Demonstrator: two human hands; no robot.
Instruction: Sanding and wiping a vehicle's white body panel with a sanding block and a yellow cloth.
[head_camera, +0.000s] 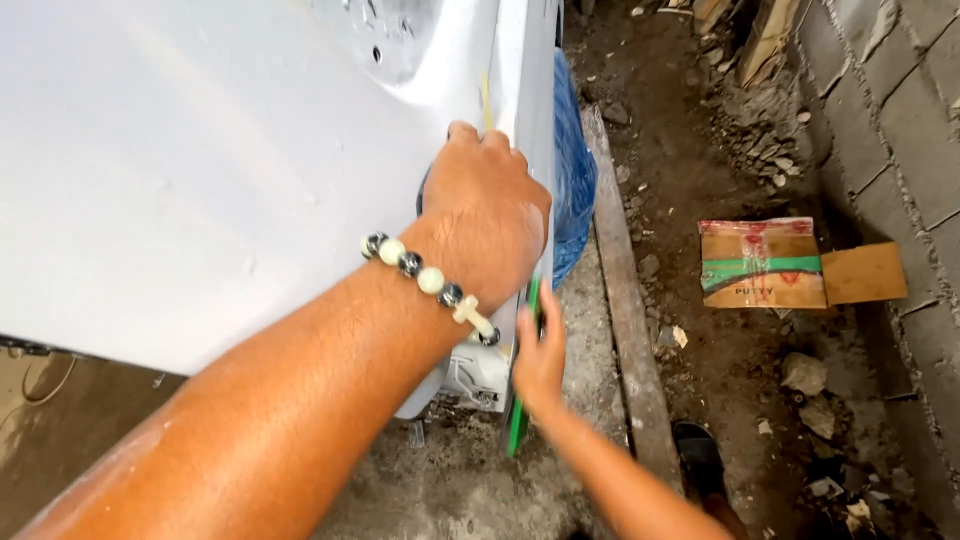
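Against the grey panel (200, 170), left hand (485, 225) presses closed; right hand (540, 355) grips a green strip (518, 425).

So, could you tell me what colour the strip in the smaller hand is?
Green strip, seen from the head view.

Pale grey panel (200, 170) – large, smooth, matte, standing on edge and tilted, filling the upper left. Thin green strip (520, 400) – narrow, upright along the panel's right edge, lower end near the ground

A flattened cardboard box (775, 264) lies on the dirt — brown, with red and green bands.
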